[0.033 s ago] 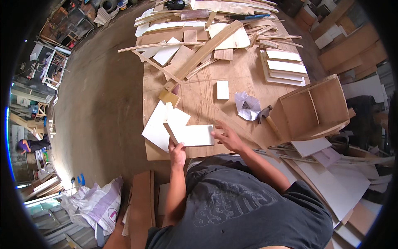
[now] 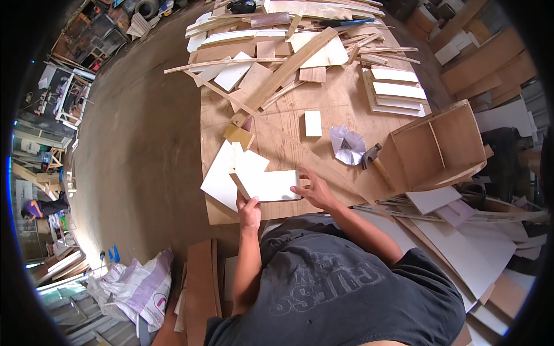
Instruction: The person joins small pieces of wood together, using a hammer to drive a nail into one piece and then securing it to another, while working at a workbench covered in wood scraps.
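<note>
Near the table's front edge I hold a white board [image 2: 277, 185] with a second short panel [image 2: 239, 183], bare wood on its edge, standing at its left end. My left hand [image 2: 250, 212] is closed round the lower left corner, thumb on top. My right hand [image 2: 314, 190] grips the right end, thumb on the white face and fingers at the far edge. Under and behind the left end lie white sheets [image 2: 217, 180]. A small white block [image 2: 313, 124], an opened paper packet [image 2: 347, 145] with dark contents and a claw hammer [image 2: 376, 165] lie beyond my right hand.
An open wooden box [image 2: 438, 150] with a divider stands at the table's right edge. White panels [image 2: 397, 92] are stacked behind it. Wood strips and offcuts [image 2: 288, 63] cover the far end. Panels [image 2: 461, 248] lean at my right; a white sack [image 2: 135, 288] sits at my left.
My right hand has closed onto the right end of the white board, its thumb now on the face. The view has shifted slightly.
</note>
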Demonstrator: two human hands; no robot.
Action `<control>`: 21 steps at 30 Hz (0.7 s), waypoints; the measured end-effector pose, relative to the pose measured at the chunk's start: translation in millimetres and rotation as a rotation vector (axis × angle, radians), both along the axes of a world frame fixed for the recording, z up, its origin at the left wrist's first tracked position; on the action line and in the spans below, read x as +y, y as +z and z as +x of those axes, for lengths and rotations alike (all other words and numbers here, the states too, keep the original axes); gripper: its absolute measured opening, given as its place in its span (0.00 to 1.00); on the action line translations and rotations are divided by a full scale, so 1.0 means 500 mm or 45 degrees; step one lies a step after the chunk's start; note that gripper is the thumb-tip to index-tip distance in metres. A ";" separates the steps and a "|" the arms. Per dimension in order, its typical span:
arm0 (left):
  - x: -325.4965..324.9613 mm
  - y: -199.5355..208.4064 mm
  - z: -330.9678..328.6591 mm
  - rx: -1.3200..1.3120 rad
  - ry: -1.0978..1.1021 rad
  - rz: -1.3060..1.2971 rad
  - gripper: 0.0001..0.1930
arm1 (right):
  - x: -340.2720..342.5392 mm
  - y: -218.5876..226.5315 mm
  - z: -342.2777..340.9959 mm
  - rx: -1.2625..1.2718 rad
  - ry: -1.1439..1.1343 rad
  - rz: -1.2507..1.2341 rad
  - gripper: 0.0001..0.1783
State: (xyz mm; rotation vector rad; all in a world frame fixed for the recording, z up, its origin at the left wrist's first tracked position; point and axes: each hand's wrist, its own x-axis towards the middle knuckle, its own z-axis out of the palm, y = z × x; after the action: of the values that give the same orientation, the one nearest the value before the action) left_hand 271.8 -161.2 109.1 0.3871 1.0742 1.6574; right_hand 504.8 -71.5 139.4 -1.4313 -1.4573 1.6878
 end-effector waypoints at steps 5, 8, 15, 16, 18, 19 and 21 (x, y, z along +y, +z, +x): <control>-0.023 -0.068 -0.116 0.582 -0.293 -0.070 0.34 | -0.031 -0.057 -0.085 0.055 -0.151 0.109 0.43; -0.007 -0.063 -0.116 1.008 -0.375 0.065 0.37 | -0.052 -0.126 -0.067 -0.100 -0.225 0.279 0.42; -0.008 -0.089 -0.087 1.120 -0.549 0.131 0.39 | -0.083 -0.171 -0.055 -0.211 -0.505 0.092 0.38; -0.003 -0.097 -0.079 1.108 -0.564 0.125 0.38 | -0.073 -0.178 -0.051 -0.258 -0.539 0.135 0.38; 0.014 -0.099 -0.064 1.223 -0.550 0.149 0.38 | -0.055 -0.194 -0.040 -0.367 -0.579 0.201 0.35; 0.021 -0.099 -0.059 1.246 -0.571 0.141 0.38 | -0.044 -0.203 -0.033 -0.433 -0.571 0.225 0.33; 0.037 -0.123 -0.048 1.267 -0.560 0.126 0.38 | -0.028 -0.195 -0.030 -0.476 -0.599 0.268 0.29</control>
State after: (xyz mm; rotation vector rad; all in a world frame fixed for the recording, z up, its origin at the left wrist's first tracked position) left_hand 247.8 -142.7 47.5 1.4994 1.4588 1.0897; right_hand 489.6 -85.4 41.6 -1.8547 -1.2921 0.9907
